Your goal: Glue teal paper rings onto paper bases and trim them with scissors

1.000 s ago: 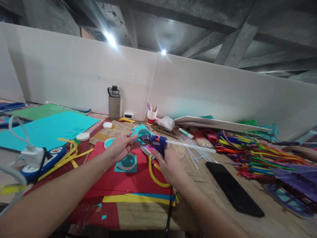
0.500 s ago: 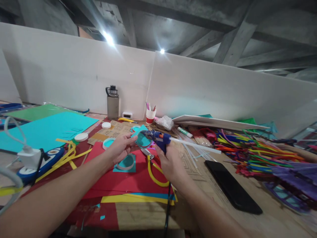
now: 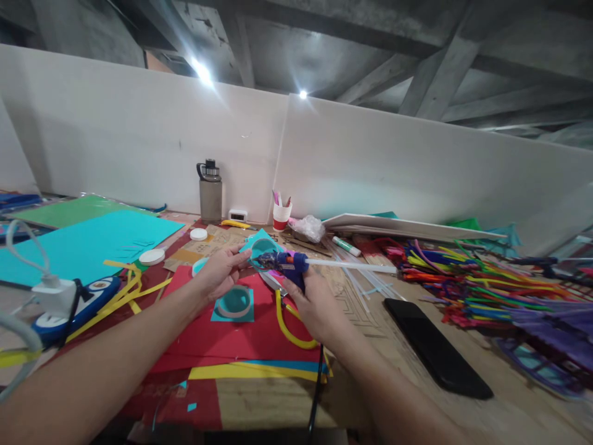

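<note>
My left hand [image 3: 225, 272] pinches a square of cyan paper [image 3: 259, 235] with a round ring on it, tilted up above the table. A blue hot glue gun [image 3: 296, 264] is gripped in my right hand [image 3: 315, 303]; a long white glue stick [image 3: 352, 266] sticks out of its back. Its nozzle lies over the lower part of the ring, and I cannot tell whether they touch. Below, a white ring [image 3: 235, 303] sits on another cyan square on red paper [image 3: 194, 334]. Yellow-handled scissors [image 3: 290, 330] lie under the gun, partly hidden.
A black phone [image 3: 435, 346] lies at right, near bundled pipe cleaners [image 3: 491, 278] and a purple model [image 3: 551, 346]. White lids [image 3: 152, 256] and yellow paper strips [image 3: 125, 290] are at left. A bottle [image 3: 210, 194] and a paper cup with pens [image 3: 281, 217] stand behind.
The glue gun has shifted left and slightly down, its nozzle now over the ring's lower part. The cyan square has turned and tilted a little in my left hand.
</note>
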The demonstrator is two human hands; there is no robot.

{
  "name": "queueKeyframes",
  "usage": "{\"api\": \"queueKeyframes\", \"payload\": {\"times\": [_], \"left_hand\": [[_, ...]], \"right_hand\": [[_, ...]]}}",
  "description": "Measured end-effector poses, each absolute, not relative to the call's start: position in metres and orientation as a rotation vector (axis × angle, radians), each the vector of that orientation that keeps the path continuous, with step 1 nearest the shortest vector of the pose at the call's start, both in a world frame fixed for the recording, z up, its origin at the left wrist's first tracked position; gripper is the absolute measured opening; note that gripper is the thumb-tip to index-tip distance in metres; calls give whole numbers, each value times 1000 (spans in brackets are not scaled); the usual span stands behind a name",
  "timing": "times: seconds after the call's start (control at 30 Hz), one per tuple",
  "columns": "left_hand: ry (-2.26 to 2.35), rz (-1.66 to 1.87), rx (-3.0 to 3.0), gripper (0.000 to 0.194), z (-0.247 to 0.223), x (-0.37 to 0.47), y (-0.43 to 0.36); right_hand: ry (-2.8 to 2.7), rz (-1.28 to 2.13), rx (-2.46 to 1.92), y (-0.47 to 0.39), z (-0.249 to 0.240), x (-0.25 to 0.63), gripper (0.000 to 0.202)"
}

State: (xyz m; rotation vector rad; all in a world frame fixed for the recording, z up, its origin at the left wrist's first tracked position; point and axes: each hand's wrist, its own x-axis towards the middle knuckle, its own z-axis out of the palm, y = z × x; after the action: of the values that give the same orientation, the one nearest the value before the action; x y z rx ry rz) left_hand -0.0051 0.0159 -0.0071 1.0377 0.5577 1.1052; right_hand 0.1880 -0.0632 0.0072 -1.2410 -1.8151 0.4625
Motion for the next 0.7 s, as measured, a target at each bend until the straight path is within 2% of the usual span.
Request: {"api": "queueKeyframes", "payload": {"times": [0.7], "left_hand": [[618, 1039, 1068, 24, -8, -1, 12]], "right_hand": [[-1805, 329, -1170, -59, 4, 189, 33]]}}
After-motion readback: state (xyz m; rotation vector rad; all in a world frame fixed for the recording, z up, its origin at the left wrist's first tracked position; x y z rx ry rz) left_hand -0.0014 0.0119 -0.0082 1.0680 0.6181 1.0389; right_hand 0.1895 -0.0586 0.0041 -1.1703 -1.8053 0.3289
